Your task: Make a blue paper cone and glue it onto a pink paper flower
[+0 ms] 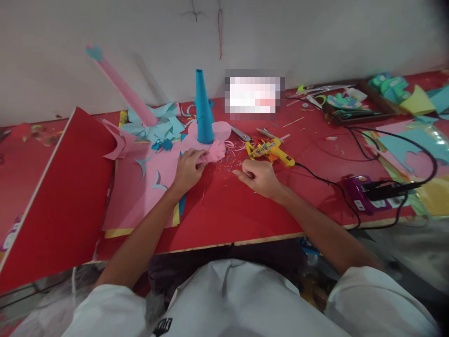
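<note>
Head view: left hand (190, 169) pinches the pink frill (217, 152) just beside the cone (204, 112); right hand (261, 179), apart, is curled, contents unclear. Risk, as judged: a careless nudge could tip the cone, seemingly light

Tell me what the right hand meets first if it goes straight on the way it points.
Right hand: probably the scraps, then the pink frill; its height over them is unclear.

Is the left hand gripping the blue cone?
No, the left hand touches the ruffled pink paper in front of the upright blue cone.
</note>
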Motion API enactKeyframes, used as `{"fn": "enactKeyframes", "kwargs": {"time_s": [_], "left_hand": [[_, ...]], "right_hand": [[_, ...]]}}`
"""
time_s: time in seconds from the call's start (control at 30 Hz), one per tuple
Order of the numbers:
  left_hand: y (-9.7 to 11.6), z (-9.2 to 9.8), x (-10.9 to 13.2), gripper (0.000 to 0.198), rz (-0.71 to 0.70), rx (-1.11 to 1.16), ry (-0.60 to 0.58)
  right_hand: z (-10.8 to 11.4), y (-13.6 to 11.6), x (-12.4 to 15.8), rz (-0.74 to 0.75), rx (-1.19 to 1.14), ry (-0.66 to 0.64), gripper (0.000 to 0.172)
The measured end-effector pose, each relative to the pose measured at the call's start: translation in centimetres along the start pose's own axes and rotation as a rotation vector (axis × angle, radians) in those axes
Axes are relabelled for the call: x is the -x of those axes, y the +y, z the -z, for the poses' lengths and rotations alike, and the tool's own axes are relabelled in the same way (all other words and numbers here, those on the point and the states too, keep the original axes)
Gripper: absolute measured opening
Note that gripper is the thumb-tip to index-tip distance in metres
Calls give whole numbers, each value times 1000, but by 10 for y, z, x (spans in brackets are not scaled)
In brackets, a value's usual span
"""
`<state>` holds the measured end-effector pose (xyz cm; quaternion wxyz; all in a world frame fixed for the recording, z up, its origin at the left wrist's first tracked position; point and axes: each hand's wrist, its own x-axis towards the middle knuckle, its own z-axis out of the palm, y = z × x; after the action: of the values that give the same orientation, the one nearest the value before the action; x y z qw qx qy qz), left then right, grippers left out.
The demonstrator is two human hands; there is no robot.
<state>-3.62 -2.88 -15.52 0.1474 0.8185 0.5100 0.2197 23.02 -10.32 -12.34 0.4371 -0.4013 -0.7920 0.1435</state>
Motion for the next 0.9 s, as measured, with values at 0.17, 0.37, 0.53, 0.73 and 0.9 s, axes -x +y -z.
{"fn": "enactKeyframes", "kwargs": {"time_s": [0.17,0.37,0.53,0.73,0.9], "left_hand": [[11,0,2,34,49,-38,18],[23,-5,0,26,131,-117,83],[15,-6,-6,20,140,-61,48],[2,-7,-9,14,59,10,34],[1,-11,-7,14,-17,210,57]], "right_hand": [[0,1,0,22,6,-8,55],[-1,3,-1,10,-1,-37,57],[-3,3,0,42,12,-34,56],[-4,3,1,18,37,-67,56],[-4,2,2,-10,36,-79,56]]}}
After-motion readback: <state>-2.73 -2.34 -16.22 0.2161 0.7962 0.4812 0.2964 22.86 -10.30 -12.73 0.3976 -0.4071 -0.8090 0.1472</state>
